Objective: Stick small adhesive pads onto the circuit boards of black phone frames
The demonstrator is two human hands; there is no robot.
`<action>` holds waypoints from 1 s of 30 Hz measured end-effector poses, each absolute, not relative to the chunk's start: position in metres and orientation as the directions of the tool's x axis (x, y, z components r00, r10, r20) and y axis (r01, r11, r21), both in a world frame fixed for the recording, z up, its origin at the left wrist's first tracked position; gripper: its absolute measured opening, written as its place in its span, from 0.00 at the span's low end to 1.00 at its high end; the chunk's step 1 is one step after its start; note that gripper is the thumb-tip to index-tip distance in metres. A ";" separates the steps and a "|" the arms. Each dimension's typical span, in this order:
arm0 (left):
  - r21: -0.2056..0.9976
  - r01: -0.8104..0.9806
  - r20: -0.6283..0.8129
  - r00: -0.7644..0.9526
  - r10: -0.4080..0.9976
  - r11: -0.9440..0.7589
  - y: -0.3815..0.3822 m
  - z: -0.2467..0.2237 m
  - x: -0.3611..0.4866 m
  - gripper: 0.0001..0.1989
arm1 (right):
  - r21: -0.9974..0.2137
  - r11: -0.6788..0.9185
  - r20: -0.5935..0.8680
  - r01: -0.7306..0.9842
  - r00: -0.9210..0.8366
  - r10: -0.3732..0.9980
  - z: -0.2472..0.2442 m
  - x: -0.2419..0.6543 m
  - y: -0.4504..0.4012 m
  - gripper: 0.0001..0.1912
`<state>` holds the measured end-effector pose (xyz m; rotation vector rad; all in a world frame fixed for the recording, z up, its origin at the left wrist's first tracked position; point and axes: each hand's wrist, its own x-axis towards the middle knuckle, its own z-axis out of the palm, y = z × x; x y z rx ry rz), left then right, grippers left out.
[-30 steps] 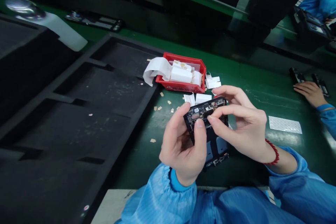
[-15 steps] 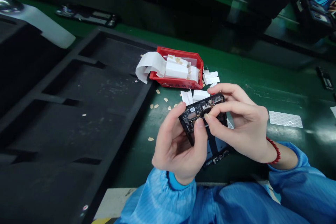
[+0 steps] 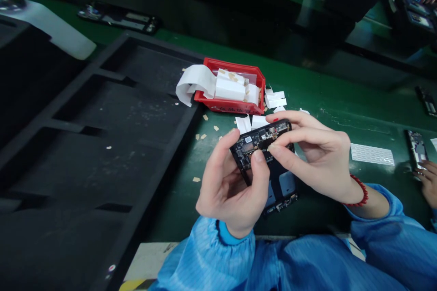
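Observation:
An opened phone body is held tilted above the green table, its circuit board at the upper end. My left hand grips its left side, with the thumb on the board. Over the upper right part of the board, my right hand has thumb and index finger pinched together, the other fingers behind the phone's top edge. Whether a small part is between those fingertips is too small to tell. Behind the phone stands a red bin with rolls of white backing paper.
A large black tray with recesses covers the left side. Small tan stickers lie on the green table. At right are a white perforated sheet and another person's hand at a phone part.
My right thumb and index finger have shifted slightly right and up along the board. Another person's hand and a phone part have come into view at the right edge.

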<state>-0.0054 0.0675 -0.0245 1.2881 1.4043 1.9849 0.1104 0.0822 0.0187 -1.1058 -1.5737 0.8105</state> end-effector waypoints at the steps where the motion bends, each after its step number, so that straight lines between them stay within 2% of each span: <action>1: 0.888 0.180 0.452 -0.508 0.733 -0.423 0.068 -0.024 -0.005 0.14 | -0.902 0.354 0.347 0.248 -0.075 0.935 0.018 0.111 0.083 0.09; 15: 0.913 0.194 0.406 -0.524 0.749 -0.359 0.067 -0.024 -0.008 0.15 | -0.916 0.345 0.343 0.203 -0.046 0.938 0.005 0.108 0.086 0.08; 20: 0.935 0.039 0.319 -0.527 0.788 -0.353 0.068 -0.028 -0.010 0.15 | -0.968 0.251 0.247 0.027 -0.102 0.964 0.003 0.115 0.091 0.07; 21: 0.930 0.002 0.313 -0.526 0.791 -0.367 0.069 -0.028 -0.011 0.15 | -0.976 0.216 0.216 -0.014 -0.113 0.970 0.002 0.116 0.088 0.09; 23: 0.928 -0.016 0.310 -0.520 0.796 -0.373 0.069 -0.028 -0.012 0.15 | -0.984 0.158 0.167 -0.077 -0.134 0.977 -0.003 0.116 0.078 0.21; 25: 0.939 0.054 0.317 -0.518 0.795 -0.339 0.069 -0.027 -0.012 0.16 | -0.987 0.117 0.134 -0.110 -0.169 0.976 -0.012 0.115 0.064 0.31; 27: 0.942 0.121 0.330 -0.505 0.797 -0.313 0.069 -0.028 -0.012 0.16 | -0.992 0.073 0.095 -0.106 -0.220 0.971 -0.021 0.117 0.055 0.32; 30: 0.949 0.026 0.303 -0.346 0.888 -0.313 0.070 -0.036 -0.013 0.19 | -0.998 0.029 0.019 0.052 -0.192 0.981 -0.032 0.140 0.069 0.29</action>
